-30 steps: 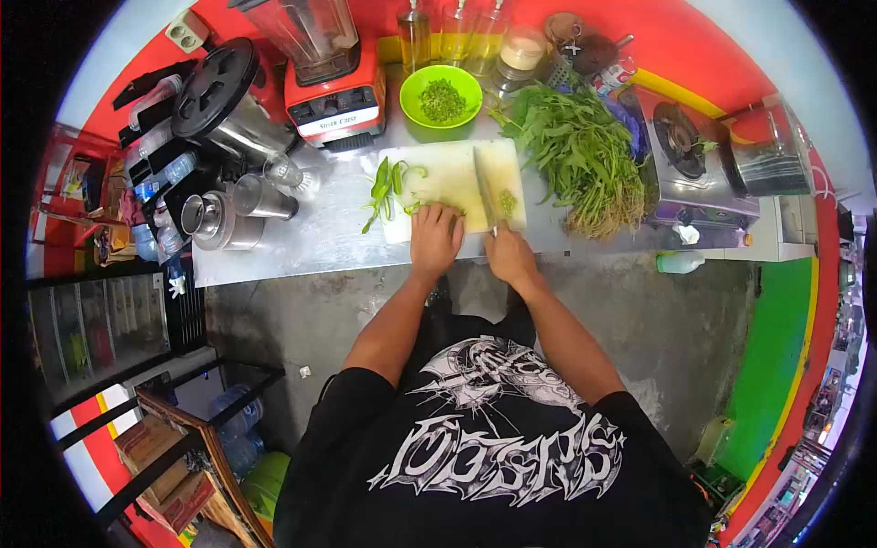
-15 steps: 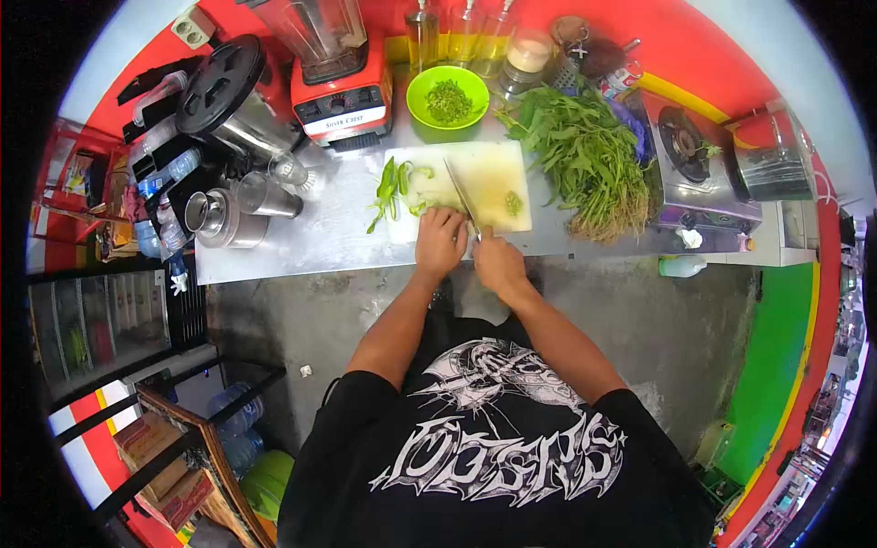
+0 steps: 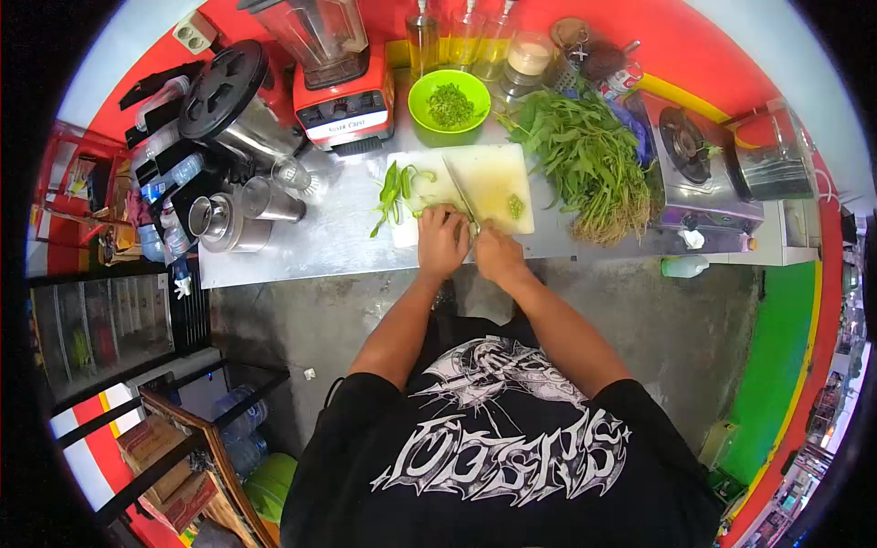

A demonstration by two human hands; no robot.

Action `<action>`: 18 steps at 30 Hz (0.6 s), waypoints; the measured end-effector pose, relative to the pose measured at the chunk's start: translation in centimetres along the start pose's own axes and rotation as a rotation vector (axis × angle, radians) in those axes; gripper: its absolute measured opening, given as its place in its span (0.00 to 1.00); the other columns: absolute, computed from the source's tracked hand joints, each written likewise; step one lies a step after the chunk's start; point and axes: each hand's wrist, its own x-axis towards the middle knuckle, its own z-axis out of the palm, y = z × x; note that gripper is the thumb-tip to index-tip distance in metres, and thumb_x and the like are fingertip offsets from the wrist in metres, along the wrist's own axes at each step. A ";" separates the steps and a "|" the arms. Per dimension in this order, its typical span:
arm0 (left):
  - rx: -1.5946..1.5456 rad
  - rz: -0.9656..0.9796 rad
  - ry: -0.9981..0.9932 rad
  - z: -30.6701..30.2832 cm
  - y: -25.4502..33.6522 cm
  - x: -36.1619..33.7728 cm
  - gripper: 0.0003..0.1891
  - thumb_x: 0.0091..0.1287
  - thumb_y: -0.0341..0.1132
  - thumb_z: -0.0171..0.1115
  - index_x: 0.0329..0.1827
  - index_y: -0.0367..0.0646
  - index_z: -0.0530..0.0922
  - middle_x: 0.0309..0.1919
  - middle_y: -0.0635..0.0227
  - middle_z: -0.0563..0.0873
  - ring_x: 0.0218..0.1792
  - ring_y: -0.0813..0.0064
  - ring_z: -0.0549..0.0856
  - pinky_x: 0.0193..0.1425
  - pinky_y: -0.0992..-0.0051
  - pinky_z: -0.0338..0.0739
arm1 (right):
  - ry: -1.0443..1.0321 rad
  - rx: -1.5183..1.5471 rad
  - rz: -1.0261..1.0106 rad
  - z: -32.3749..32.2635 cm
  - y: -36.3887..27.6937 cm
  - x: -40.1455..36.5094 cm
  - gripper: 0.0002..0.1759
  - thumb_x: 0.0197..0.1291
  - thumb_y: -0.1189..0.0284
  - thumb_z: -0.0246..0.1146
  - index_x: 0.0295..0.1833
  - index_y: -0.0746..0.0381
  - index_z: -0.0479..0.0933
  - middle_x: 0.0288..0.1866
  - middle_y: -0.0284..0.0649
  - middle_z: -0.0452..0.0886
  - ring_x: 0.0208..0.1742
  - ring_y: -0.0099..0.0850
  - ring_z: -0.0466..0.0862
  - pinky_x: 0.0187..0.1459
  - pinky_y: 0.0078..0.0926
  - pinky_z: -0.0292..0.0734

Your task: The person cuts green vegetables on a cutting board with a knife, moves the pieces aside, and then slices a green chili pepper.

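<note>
A white cutting board [image 3: 493,164] lies on the metal table. My right hand [image 3: 498,252] is wrapped round the handle of a knife [image 3: 459,187], its blade pointing up and to the left over the board. Close beside the blade, my left hand [image 3: 443,239] rests on the board with its fingers curled and pressed together; what is under them is hidden. Green peppers [image 3: 393,192] lie at the board's left edge, and small chopped green pieces [image 3: 516,207] form a little pile at its right side. Behind the board stands a green bowl [image 3: 449,102] with chopped greens.
Leafy greens with roots [image 3: 594,164] lie right of the board, beside a gas stove [image 3: 699,173]. A red blender [image 3: 344,105] stands at the back left, near metal cups [image 3: 271,199] and a large metal container [image 3: 239,100]. Bottles [image 3: 423,41] line the back wall.
My right hand and the knife handle have moved slightly up and left, nearer my left hand. The whole view has shifted a little.
</note>
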 end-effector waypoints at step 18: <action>0.023 0.007 0.002 0.5 -0.4 -0.3 0.07 0.64 0.31 0.66 0.42 0.38 0.85 0.47 0.56 0.81 0.49 0.51 0.77 0.55 0.56 0.70 | -0.022 0.003 0.094 1.0 0.1 -1.7 0.18 0.70 0.69 0.57 0.55 0.73 0.73 0.45 0.63 0.86 0.47 0.63 0.87 0.53 0.56 0.81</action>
